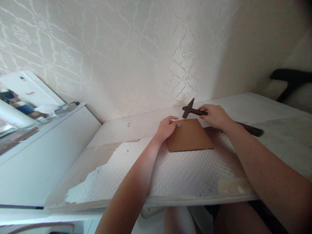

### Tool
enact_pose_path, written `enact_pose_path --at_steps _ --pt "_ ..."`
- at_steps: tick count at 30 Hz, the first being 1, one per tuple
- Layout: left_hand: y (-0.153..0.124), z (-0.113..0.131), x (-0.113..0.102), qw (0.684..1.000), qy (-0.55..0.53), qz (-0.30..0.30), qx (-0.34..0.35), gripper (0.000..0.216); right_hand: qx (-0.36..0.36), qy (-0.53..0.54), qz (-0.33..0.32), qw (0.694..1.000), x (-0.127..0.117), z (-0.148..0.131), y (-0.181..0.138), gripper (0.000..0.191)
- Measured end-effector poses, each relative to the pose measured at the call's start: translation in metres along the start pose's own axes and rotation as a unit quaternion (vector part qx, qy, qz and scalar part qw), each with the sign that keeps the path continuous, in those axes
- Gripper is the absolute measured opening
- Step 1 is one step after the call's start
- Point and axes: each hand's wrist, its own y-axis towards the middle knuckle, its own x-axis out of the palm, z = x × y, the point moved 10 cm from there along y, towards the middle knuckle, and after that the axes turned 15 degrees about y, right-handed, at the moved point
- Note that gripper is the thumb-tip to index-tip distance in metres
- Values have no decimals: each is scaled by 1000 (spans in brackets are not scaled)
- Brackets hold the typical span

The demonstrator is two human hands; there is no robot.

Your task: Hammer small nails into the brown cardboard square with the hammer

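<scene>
A flat brown board (190,139) lies on a worn white table (185,178) near the wall. My left hand (166,127) rests at the board's far left corner, its fingers pinched on a small metal nail (178,126) standing on the board. My right hand (215,116) grips a dark hammer (192,111) close to its head. The hammer's head hovers just above the board's far edge, a little right of the nail. The handle's end pokes out behind my right wrist.
A patterned wall rises right behind the table. A white appliance (41,143) with clutter on top stands to the left. A dark chair back (290,79) shows at the far right. Peeling patches mark the table's left side. Two tiny nails (128,124) lie near the wall.
</scene>
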Motion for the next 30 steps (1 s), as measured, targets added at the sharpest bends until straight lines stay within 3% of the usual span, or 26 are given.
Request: enact_pose_path --at_steps 6,11,18,23,26,30 --pt "-1 1 -7 999 33 19 -5 32 40 -55 -21 997 10 18 1 35" --pt "-2 -13 -28 990 103 83 -48 30 66 -86 21 994 2 25 -3 33" --pt "-16 -49 -75 919 300 161 -198 36 120 -84 27 989 -3 24 -11 32" --pt "-34 -76 -106 857 371 202 -296 43 129 -78 32 988 -6 15 -13 40" --pt "-44 -98 -113 839 367 191 -354 53 108 -72 39 991 -6 10 -12 39" --pt "-49 -114 -111 839 347 153 -390 54 85 -64 20 994 -1 6 -11 40"
